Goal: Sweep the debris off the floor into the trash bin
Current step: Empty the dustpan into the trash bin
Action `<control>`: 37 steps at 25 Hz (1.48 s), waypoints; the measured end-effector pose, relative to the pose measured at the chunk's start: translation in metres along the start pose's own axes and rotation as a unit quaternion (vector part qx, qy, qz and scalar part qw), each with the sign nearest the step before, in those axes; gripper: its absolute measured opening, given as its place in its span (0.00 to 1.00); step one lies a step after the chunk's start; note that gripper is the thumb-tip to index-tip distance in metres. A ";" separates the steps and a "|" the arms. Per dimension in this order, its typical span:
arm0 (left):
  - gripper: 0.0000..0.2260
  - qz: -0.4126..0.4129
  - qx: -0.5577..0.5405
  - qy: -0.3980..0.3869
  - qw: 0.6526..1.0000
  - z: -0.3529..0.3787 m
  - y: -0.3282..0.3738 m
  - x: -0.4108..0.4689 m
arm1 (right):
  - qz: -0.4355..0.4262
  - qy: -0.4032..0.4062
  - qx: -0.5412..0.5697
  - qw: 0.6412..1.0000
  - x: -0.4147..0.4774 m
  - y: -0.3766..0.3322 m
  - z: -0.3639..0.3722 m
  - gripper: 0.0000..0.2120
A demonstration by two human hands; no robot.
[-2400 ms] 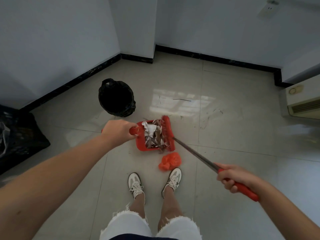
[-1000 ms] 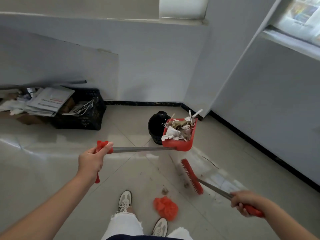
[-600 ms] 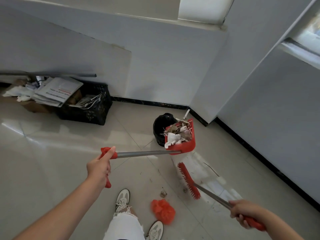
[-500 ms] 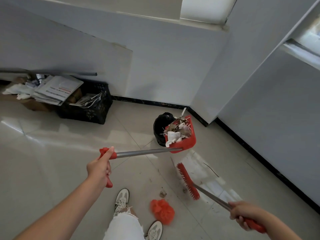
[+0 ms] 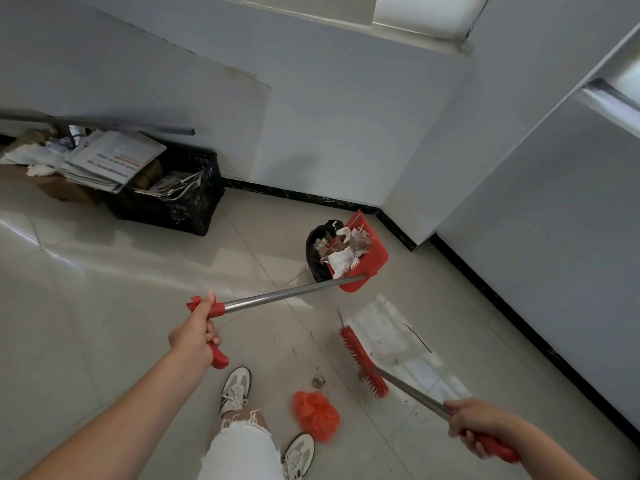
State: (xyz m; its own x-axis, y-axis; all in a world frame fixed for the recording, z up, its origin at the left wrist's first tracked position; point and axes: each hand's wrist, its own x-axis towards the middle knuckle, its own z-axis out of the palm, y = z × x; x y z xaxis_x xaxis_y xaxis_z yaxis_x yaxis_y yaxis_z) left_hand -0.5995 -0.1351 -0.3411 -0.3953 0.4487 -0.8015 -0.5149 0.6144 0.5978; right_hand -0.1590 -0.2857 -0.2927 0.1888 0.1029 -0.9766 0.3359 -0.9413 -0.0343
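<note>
Tipped further now, your dustpan (image 5: pixel 363 258) spilling debris (image 5: pixel 341 249) over trash bin (image 5: pixel 317 251), left hand (image 5: pixel 194 336) gripping its handle, right hand (image 5: pixel 479 429) gripping broom (image 5: pixel 363 365), tile floor (image 5: pixel 121 289), red bag (image 5: pixel 315 415) near your shoes

The left hand (image 5: pixel 194 336) grips the red handle of a dustpan (image 5: pixel 363 261), tilted over the black trash bin (image 5: pixel 317 252), debris (image 5: pixel 341 249) sliding out. The right hand (image 5: pixel 479 426) holds a broom (image 5: pixel 363 365) low, above the floor (image 5: pixel 104 289), an orange bag (image 5: pixel 315 415) beside it.

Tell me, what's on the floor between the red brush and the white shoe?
In the head view, between the broom head and the forward shoe lie a small crumpled scrap and, nearer the person, an orange plastic bag, plus tiny specks on the tile.
</note>
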 end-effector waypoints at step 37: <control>0.18 -0.259 -0.419 -0.199 0.847 0.040 -0.053 -0.070 | -0.026 0.030 0.049 0.998 -0.002 0.004 -0.008 0.30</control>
State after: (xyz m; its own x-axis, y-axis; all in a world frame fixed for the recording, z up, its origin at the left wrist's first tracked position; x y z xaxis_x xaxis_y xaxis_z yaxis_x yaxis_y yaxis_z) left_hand -0.5140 -0.1728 -0.3175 0.2519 0.5459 -0.7991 -0.9658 0.1938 -0.1721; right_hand -0.1506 -0.2866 -0.2889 0.2296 0.1681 -0.9586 0.2555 -0.9608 -0.1073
